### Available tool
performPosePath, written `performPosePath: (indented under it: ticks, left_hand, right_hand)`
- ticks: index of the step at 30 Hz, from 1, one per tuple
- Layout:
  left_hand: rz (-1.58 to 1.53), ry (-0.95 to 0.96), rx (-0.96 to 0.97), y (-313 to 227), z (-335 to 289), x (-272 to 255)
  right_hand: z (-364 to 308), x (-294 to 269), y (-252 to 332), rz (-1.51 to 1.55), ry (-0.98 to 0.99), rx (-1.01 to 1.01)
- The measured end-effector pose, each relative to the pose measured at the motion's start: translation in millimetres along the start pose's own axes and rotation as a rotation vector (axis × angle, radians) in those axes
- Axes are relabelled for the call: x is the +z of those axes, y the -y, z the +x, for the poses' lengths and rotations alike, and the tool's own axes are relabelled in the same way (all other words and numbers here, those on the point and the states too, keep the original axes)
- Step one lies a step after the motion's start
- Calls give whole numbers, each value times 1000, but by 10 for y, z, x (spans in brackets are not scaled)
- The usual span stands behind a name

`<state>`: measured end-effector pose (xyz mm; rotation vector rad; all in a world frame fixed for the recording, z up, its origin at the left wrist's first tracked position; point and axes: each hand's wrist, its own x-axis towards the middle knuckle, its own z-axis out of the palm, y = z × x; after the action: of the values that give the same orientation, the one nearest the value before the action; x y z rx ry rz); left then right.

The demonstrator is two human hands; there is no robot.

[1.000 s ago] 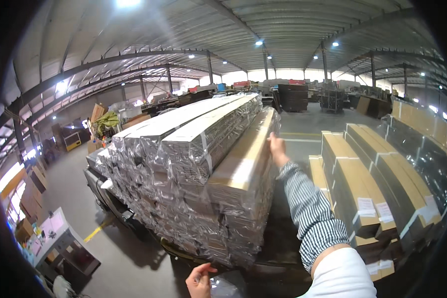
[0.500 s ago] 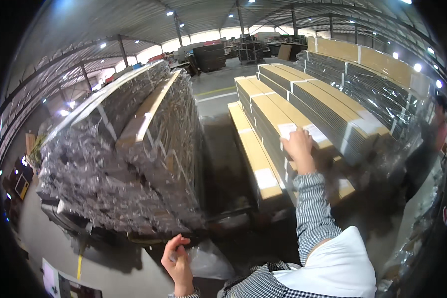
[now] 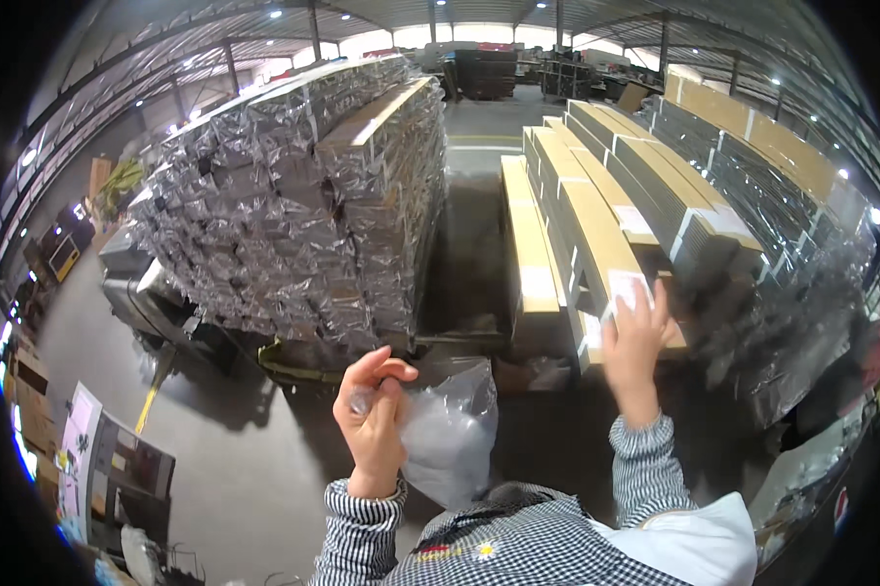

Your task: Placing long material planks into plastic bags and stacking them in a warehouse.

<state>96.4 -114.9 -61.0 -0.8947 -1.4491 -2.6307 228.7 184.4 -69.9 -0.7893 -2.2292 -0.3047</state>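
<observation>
My left hand (image 3: 372, 415), raised at the lower middle, has its thumb and fingers closed on a clear plastic bag (image 3: 450, 430). The bag hangs to the right of that hand, and what it holds cannot be made out. Farther right, my right hand (image 3: 637, 337) reaches over the near end of a long brown cardboard bundle (image 3: 582, 220). Its fingers are stretched out and apart on a white label (image 3: 628, 286), covering part of it. Whether the label is stuck down is hidden. Another white label (image 3: 635, 223) lies on the neighbouring bundle.
At the left, a tall stack wrapped in clear film (image 3: 284, 215) rests on a low pallet. A dark gap separates it from the cardboard bundles. More stacked cardboard (image 3: 723, 234) and loose film (image 3: 792, 337) lie to the right. A pale board (image 3: 83, 449) stands at the lower left.
The view has shifted. My left hand has come up with the plastic bag, which shows more fully. My right hand has moved nearer to me, and the white label beneath it appears nearer too.
</observation>
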Motion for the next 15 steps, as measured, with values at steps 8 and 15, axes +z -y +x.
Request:
performPosePath:
  ticks: [8,15]
  left_hand:
    - [-122,85,-101,71,-260,821]
    - [132,379,-315,401,-542,932]
  right_hand:
    - [-496,-654,540,1945,472,405]
    - [-683,-838,-10,2053,63,27]
